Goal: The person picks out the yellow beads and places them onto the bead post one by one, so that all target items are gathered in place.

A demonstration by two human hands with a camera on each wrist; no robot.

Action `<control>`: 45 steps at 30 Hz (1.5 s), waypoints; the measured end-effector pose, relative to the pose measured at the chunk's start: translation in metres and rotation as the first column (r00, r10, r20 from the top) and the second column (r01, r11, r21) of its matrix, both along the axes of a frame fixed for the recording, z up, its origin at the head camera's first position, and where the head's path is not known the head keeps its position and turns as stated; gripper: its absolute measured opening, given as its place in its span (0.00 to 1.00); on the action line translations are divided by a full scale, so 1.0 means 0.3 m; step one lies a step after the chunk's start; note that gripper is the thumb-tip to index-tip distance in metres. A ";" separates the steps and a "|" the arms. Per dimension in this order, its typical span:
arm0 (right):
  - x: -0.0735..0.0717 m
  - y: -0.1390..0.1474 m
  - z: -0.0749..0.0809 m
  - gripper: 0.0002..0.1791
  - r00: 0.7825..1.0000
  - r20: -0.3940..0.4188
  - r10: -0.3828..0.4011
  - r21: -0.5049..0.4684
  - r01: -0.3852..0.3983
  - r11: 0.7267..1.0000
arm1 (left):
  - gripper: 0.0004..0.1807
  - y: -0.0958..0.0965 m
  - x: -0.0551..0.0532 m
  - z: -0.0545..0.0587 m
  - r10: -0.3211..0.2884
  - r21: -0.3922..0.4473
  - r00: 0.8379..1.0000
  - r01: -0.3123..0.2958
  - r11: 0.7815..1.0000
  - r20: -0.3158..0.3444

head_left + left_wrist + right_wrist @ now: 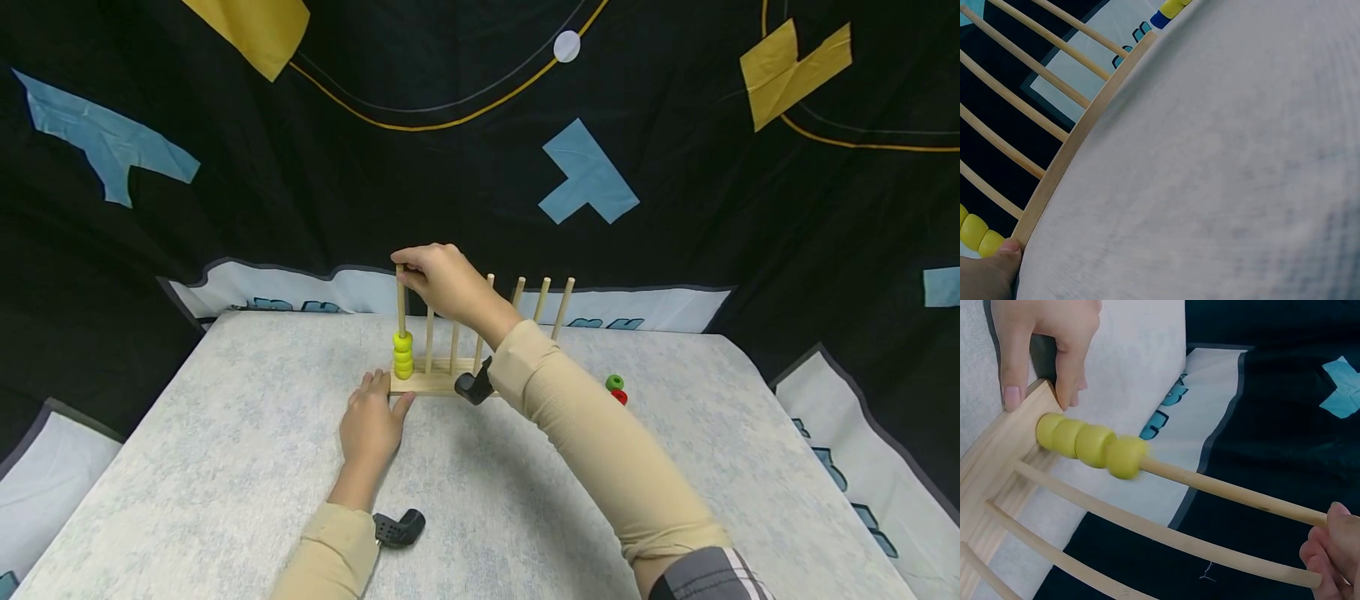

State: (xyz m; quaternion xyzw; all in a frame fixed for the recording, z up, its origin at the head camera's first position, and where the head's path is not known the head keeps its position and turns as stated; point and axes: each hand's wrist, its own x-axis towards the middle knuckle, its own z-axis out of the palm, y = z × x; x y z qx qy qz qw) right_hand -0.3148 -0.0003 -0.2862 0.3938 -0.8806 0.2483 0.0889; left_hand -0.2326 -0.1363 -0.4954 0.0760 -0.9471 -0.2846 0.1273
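A wooden peg rack (431, 383) stands on the table with several upright pegs. Yellow beads (403, 357) are stacked low on its leftmost peg (401, 304); in the right wrist view the topmost bead (1127, 457) is blurred. My left hand (371, 425) grips the left end of the base, thumb at the front edge and fingers on the far side. At the top of the leftmost peg, my right hand (450, 279) has thumb and fingers around the tip, which they partly hide in the right wrist view. The other pegs (1035, 55) carry no beads.
To the right of the rack lie a green bead (615, 382) and a red bead (619, 397). A blue bead (1160, 20) and a yellow bead (1172, 9) show past the rack's far end in the left wrist view. Dark patterned cloth (450, 183) hangs behind the table.
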 end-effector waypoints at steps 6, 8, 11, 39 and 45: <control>0.014 0.014 -0.007 0.19 0.998 -0.059 -0.001 -0.012 0.001 1.000 | 0.35 0.002 0.001 0.001 0.000 0.001 1.000 0.000 1.000 -0.005; 0.020 0.018 -0.005 0.20 0.997 -0.082 -0.005 -0.017 0.004 1.000 | 0.35 0.003 0.001 0.001 0.001 0.001 1.000 -0.001 1.000 -0.007; 0.030 0.028 -0.002 0.21 0.994 -0.106 -0.010 -0.034 0.006 0.999 | 0.34 0.003 0.001 0.001 0.002 0.001 1.000 -0.002 1.000 -0.010; 0.183 0.190 -0.127 0.20 0.989 -0.126 0.079 -0.148 -0.097 0.984 | 0.35 0.007 -0.003 -0.004 0.006 -0.011 1.000 -0.006 1.000 -0.018; 0.207 0.243 -0.183 0.20 0.998 -0.042 0.056 -0.143 -0.062 0.988 | 0.35 0.007 -0.002 -0.003 0.007 -0.005 1.000 -0.007 1.000 -0.012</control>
